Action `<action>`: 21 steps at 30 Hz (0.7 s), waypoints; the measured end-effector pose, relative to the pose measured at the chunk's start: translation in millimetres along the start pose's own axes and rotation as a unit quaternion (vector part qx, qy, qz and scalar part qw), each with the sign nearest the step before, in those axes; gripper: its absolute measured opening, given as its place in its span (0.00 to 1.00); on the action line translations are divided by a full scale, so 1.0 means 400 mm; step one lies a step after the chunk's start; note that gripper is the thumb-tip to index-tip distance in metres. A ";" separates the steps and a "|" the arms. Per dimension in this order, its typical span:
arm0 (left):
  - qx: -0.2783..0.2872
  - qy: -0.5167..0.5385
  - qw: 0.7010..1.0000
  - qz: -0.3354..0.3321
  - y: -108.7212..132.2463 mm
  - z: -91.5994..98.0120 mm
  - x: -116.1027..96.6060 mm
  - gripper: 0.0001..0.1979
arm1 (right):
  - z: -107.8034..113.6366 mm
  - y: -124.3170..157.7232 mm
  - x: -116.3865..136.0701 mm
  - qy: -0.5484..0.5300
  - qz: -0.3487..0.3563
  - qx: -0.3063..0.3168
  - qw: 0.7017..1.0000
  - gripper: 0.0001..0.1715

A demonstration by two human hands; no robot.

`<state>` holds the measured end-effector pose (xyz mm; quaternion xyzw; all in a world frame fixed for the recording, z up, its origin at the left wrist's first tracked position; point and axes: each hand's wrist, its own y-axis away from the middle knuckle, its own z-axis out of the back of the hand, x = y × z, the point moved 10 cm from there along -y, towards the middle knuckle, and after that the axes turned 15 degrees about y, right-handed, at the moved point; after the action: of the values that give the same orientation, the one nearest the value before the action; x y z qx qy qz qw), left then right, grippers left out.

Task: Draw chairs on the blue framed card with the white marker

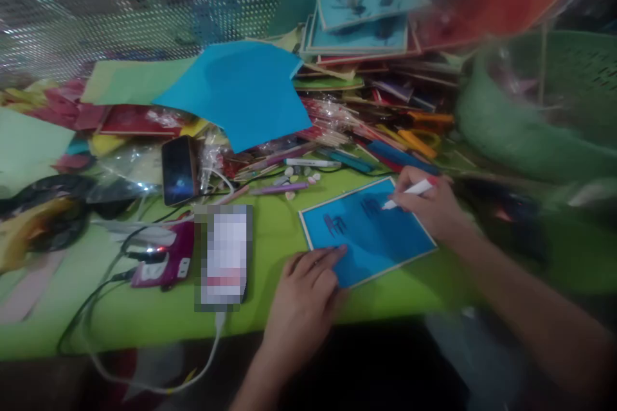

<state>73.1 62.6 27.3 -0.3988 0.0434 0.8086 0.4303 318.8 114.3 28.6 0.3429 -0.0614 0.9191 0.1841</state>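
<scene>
A blue card [376, 260] with a pale border lies tilted on the green tabletop and bears two small groups of dark marks. My right hand [429, 202] is closed around a white marker [418, 189] with a red end, its tip at the upper marks. At the card's lower left corner, my left hand [311, 276] has its fingers bent over the edge, holding the card. Its thumb is partly hidden.
A phone with a blurred screen [225, 257] and a dark phone [178, 170] lie left, near cables and a magenta device [164, 263]. Behind are a blue sheet [245, 93], pens, orange scissors [419, 141] and stacked cards [359, 35]. A green basket [520, 128] stands right.
</scene>
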 end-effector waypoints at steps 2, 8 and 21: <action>0.001 -0.001 1.000 0.000 0.000 0.000 -0.001 0.10 | 0.001 0.000 0.000 -0.001 0.005 -0.005 1.000 0.09; 0.003 0.002 1.000 0.001 0.001 -0.003 0.001 0.09 | -0.009 0.000 -0.004 -0.012 0.001 0.008 1.000 0.10; 0.003 0.006 1.000 -0.002 -0.001 -0.002 -0.001 0.09 | -0.015 -0.011 -0.034 -0.196 0.008 0.013 0.980 0.06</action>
<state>73.8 62.2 27.3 -0.4022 0.0477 0.8051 0.4334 326.1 115.7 15.2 0.5185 -0.0874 0.8360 0.1571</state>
